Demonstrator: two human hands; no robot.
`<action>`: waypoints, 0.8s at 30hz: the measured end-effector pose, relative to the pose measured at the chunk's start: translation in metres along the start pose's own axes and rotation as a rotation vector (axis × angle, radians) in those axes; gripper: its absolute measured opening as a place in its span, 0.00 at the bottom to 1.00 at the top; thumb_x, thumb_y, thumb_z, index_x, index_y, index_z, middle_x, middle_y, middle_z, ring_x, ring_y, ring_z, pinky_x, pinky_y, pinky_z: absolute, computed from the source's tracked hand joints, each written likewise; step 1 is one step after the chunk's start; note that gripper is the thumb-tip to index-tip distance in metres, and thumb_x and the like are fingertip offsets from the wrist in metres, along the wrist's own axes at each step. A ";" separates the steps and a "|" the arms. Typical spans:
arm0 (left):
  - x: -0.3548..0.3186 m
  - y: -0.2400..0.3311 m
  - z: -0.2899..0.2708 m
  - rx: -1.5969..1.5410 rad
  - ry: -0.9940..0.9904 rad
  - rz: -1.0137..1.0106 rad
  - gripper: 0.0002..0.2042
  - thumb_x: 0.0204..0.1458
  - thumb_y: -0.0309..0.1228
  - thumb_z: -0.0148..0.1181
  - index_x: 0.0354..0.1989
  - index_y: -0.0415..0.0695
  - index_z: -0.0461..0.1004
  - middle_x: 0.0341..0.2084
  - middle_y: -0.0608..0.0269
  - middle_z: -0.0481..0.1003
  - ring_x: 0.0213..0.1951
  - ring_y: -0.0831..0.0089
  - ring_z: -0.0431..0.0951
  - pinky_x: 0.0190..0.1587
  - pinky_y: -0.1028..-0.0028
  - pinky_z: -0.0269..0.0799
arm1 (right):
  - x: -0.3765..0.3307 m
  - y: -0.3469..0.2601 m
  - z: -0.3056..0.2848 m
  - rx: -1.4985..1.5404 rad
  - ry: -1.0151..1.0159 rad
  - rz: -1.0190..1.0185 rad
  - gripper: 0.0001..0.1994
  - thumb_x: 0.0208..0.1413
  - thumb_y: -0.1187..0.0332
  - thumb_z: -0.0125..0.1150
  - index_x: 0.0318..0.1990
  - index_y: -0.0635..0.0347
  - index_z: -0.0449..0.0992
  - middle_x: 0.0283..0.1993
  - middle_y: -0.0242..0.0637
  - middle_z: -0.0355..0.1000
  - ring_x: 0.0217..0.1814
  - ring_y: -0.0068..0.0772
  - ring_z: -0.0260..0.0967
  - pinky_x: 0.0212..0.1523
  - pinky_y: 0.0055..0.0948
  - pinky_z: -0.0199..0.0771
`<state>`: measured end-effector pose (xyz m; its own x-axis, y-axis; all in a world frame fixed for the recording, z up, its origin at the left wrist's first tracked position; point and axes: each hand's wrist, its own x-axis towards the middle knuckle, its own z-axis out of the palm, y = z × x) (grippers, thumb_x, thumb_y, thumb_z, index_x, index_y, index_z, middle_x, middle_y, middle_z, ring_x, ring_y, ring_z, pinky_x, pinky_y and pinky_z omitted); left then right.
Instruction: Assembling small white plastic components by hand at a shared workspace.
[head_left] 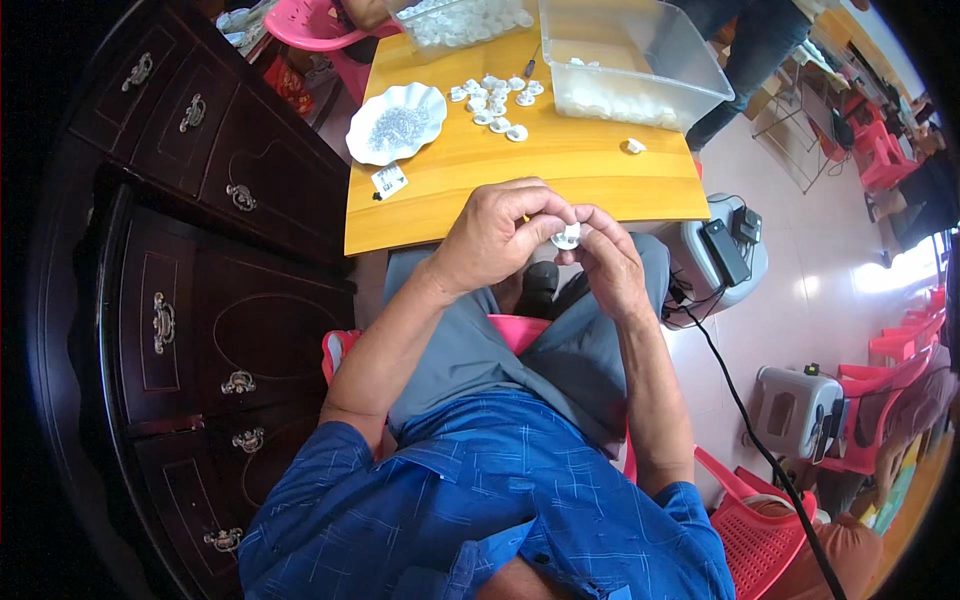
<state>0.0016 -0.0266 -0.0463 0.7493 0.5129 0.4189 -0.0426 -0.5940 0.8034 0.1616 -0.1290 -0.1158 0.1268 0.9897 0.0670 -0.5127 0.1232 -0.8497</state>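
My left hand (497, 237) and my right hand (608, 262) meet just in front of the yellow table's near edge (500, 205). Both pinch one small white round plastic part (567, 236) between their fingertips. Much of the part is hidden by the fingers. On the table beyond lies a loose cluster of similar white parts (495, 103). A white scalloped dish (396, 123) holding small metal pieces sits at the table's left.
Two clear plastic bins (640, 60) (455, 22) with white parts stand at the table's far side. One stray white part (634, 146) and a small paper tag (389, 181) lie on the tabletop. A dark wooden cabinet (200, 250) stands left. A grey device (725, 250) with a black cable sits right.
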 end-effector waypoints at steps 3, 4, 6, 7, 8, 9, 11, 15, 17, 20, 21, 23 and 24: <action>0.000 -0.003 0.001 -0.028 0.010 -0.017 0.05 0.53 0.20 0.61 0.36 0.37 0.80 0.29 0.57 0.79 0.30 0.68 0.80 0.35 0.72 0.74 | 0.000 0.001 -0.001 -0.001 0.009 0.004 0.12 0.68 0.68 0.48 0.51 0.64 0.74 0.43 0.31 0.73 0.42 0.20 0.68 0.44 0.22 0.70; 0.000 -0.002 0.000 -0.029 0.008 -0.011 0.05 0.53 0.20 0.61 0.36 0.38 0.81 0.29 0.57 0.79 0.30 0.69 0.79 0.35 0.72 0.74 | 0.000 0.001 -0.001 -0.001 0.010 0.005 0.12 0.68 0.68 0.48 0.51 0.64 0.74 0.43 0.31 0.73 0.42 0.20 0.68 0.44 0.22 0.70; 0.000 -0.002 0.000 -0.029 0.004 -0.007 0.05 0.53 0.20 0.61 0.36 0.38 0.81 0.29 0.58 0.79 0.30 0.69 0.79 0.35 0.72 0.74 | 0.000 0.001 -0.001 0.000 0.002 -0.001 0.12 0.68 0.68 0.47 0.51 0.64 0.74 0.44 0.31 0.73 0.43 0.20 0.68 0.44 0.22 0.70; 0.000 -0.002 0.000 -0.043 0.003 -0.020 0.05 0.53 0.20 0.61 0.36 0.38 0.81 0.29 0.57 0.79 0.30 0.69 0.79 0.35 0.72 0.74 | 0.000 0.001 -0.001 0.001 0.003 0.000 0.12 0.68 0.68 0.47 0.51 0.64 0.74 0.44 0.31 0.73 0.43 0.20 0.68 0.44 0.22 0.70; 0.000 -0.002 0.000 -0.056 0.002 -0.034 0.05 0.53 0.20 0.61 0.36 0.38 0.81 0.29 0.57 0.79 0.30 0.69 0.79 0.35 0.73 0.74 | 0.001 0.001 -0.002 0.000 0.004 0.005 0.12 0.68 0.68 0.47 0.51 0.64 0.74 0.44 0.31 0.73 0.43 0.20 0.68 0.44 0.22 0.70; 0.000 -0.003 0.000 -0.057 0.001 -0.035 0.05 0.53 0.20 0.61 0.36 0.38 0.81 0.29 0.57 0.79 0.30 0.69 0.79 0.35 0.73 0.74 | 0.001 0.001 -0.002 -0.001 0.005 0.010 0.13 0.68 0.68 0.47 0.51 0.64 0.74 0.45 0.31 0.73 0.43 0.20 0.68 0.44 0.22 0.70; 0.000 -0.004 0.001 -0.052 0.003 -0.020 0.05 0.52 0.21 0.62 0.36 0.38 0.81 0.29 0.57 0.79 0.30 0.69 0.79 0.35 0.72 0.74 | 0.001 0.001 -0.002 -0.006 0.000 0.008 0.13 0.68 0.68 0.47 0.51 0.64 0.74 0.45 0.31 0.73 0.43 0.20 0.68 0.44 0.21 0.70; 0.000 -0.006 0.000 -0.021 -0.012 0.003 0.05 0.52 0.21 0.62 0.36 0.38 0.81 0.29 0.56 0.79 0.31 0.67 0.80 0.36 0.71 0.74 | 0.000 0.002 -0.002 -0.012 0.017 0.019 0.13 0.68 0.68 0.47 0.51 0.64 0.74 0.45 0.31 0.74 0.43 0.20 0.68 0.44 0.21 0.70; 0.001 -0.005 0.000 -0.010 -0.019 0.010 0.04 0.51 0.20 0.62 0.35 0.37 0.81 0.29 0.55 0.79 0.31 0.65 0.80 0.37 0.70 0.74 | 0.001 0.003 -0.004 -0.018 0.010 0.014 0.13 0.67 0.68 0.47 0.51 0.64 0.74 0.45 0.31 0.73 0.43 0.20 0.68 0.44 0.21 0.70; 0.000 -0.007 -0.002 0.014 -0.057 0.004 0.05 0.53 0.20 0.61 0.36 0.37 0.80 0.30 0.59 0.79 0.33 0.72 0.79 0.38 0.74 0.74 | 0.001 0.003 -0.003 -0.036 0.011 0.012 0.12 0.67 0.69 0.47 0.51 0.65 0.74 0.44 0.31 0.73 0.42 0.20 0.68 0.43 0.21 0.71; 0.000 -0.008 -0.002 0.015 -0.057 0.004 0.05 0.53 0.20 0.61 0.36 0.37 0.80 0.30 0.59 0.79 0.33 0.72 0.79 0.38 0.74 0.74 | 0.000 0.002 -0.002 -0.048 0.019 0.013 0.12 0.67 0.69 0.47 0.51 0.65 0.74 0.44 0.31 0.73 0.42 0.19 0.68 0.43 0.21 0.71; 0.000 -0.010 -0.002 0.034 -0.062 0.002 0.05 0.53 0.20 0.61 0.36 0.38 0.80 0.30 0.59 0.79 0.33 0.71 0.79 0.38 0.73 0.74 | 0.000 0.002 0.000 -0.067 0.029 0.017 0.12 0.67 0.69 0.47 0.51 0.64 0.74 0.44 0.31 0.73 0.41 0.19 0.68 0.43 0.21 0.71; 0.000 -0.010 -0.002 0.034 -0.063 0.001 0.05 0.53 0.20 0.61 0.36 0.38 0.80 0.30 0.59 0.79 0.33 0.71 0.79 0.38 0.73 0.74 | 0.000 0.002 0.000 -0.086 0.040 0.021 0.12 0.68 0.69 0.47 0.51 0.64 0.74 0.43 0.31 0.73 0.41 0.19 0.68 0.43 0.21 0.71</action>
<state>0.0003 -0.0196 -0.0534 0.7892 0.4732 0.3914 -0.0215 -0.6157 0.7877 0.1606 -0.1286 -0.1172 0.1514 0.9880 0.0293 -0.4410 0.0940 -0.8926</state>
